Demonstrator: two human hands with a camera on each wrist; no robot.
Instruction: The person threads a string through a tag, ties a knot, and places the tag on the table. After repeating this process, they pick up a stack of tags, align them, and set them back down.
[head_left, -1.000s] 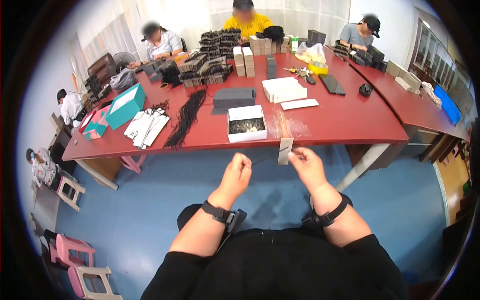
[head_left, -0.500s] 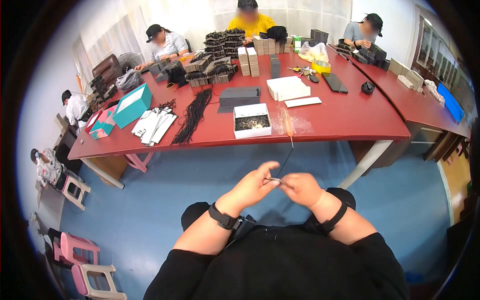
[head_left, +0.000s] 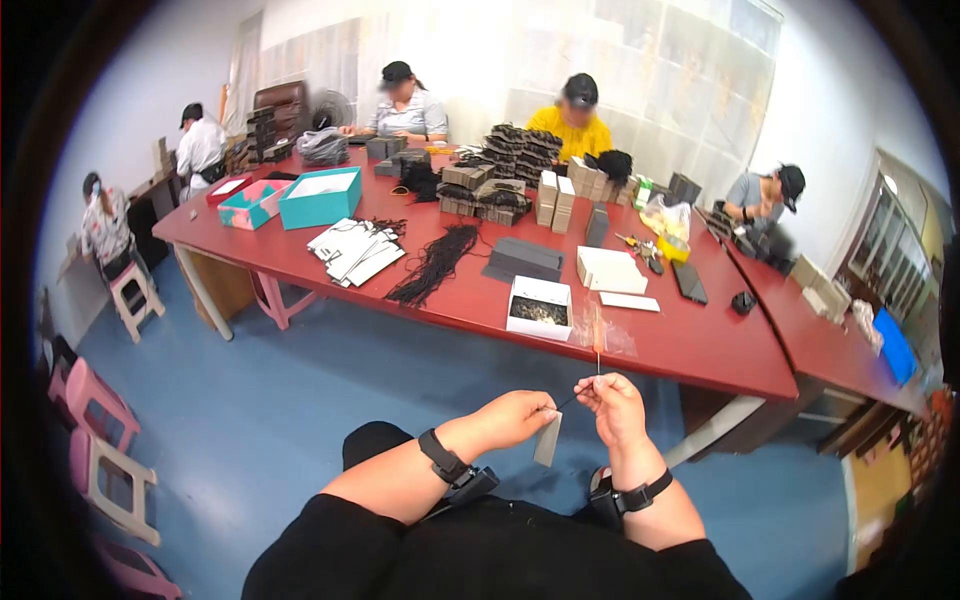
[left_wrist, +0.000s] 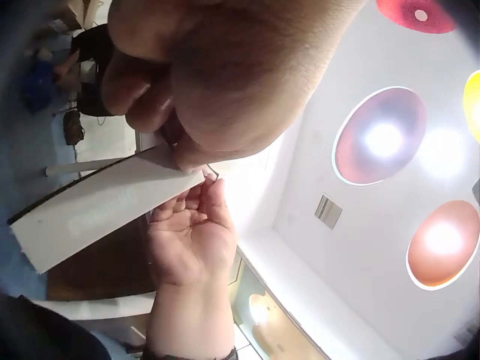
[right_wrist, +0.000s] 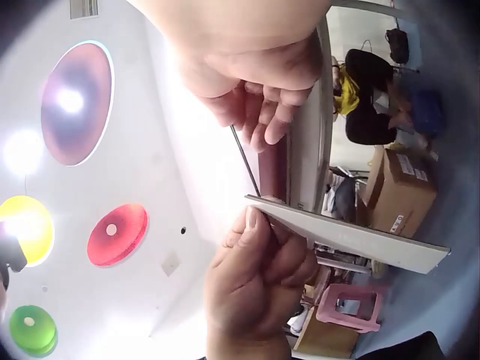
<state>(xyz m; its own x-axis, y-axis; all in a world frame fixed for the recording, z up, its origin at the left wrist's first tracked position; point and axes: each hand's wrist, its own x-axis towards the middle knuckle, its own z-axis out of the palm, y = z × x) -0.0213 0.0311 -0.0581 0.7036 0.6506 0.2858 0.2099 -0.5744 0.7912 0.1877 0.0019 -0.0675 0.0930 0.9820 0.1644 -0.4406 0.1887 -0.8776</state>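
Observation:
My left hand grips one end of a narrow, pale card, which hangs down from its fingertips. Between the two hands runs a short black cord, taut from the card's end to my right hand. That hand pinches the cord between thumb and forefinger, its other fingers loosely curled. Right by the right fingertips, a thin metal rod juts over the table edge from an orange handle, which lies under clear tape on the red table.
Near the front edge stand a white box with dark bits inside, a stack of white cards and a black cord bundle. Loose white cards and a teal box lie left. Several people sit around the table.
The hands came together low over the lap, then moved forward to the rod at the table edge. The card went from hanging near the rod into the left hand. The head view has turned left.

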